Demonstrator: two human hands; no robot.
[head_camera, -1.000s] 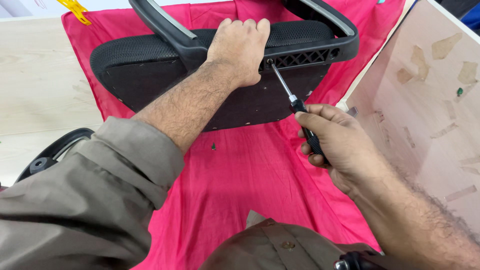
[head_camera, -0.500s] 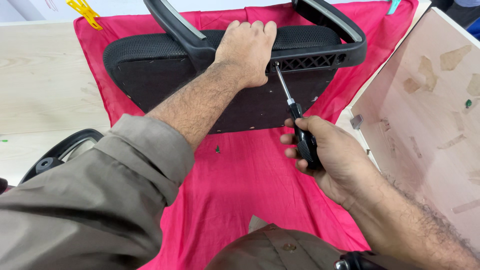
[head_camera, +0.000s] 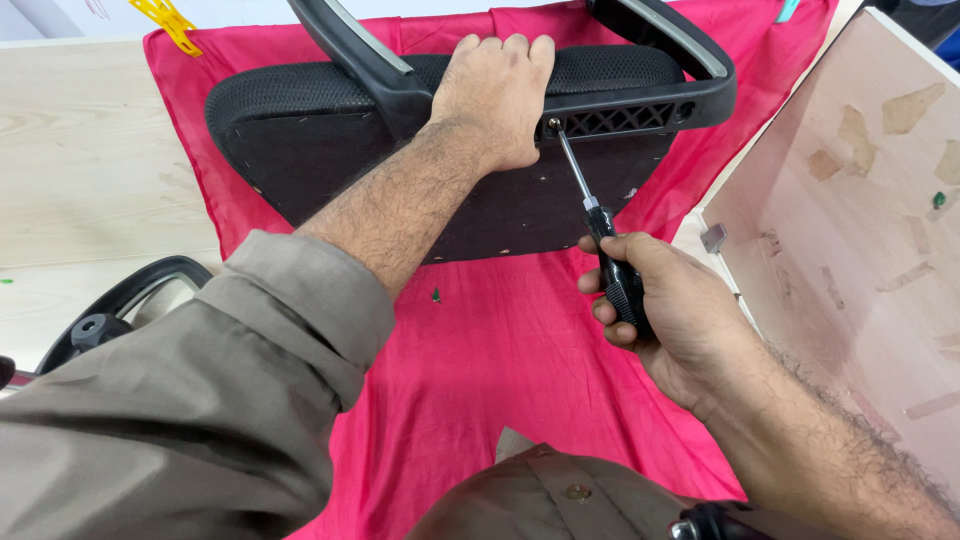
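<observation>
Pale wood table (head_camera: 90, 180) | red cloth (head_camera: 500, 350) | left hand (head_camera: 495, 95) flat on seat (head_camera: 320, 150) | right hand (head_camera: 665, 310) gripping screwdriver (head_camera: 600, 225)

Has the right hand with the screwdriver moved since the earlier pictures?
Yes. The right hand has drawn back from the chair seat, toward the person, while the screwdriver tip stays at the same screw.

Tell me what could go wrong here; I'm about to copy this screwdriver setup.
The screwdriver meets the screw at a slant, so its tip may slip out and jab the left hand pressed beside it. The loose screw on the red cloth could roll away unnoticed.
</observation>
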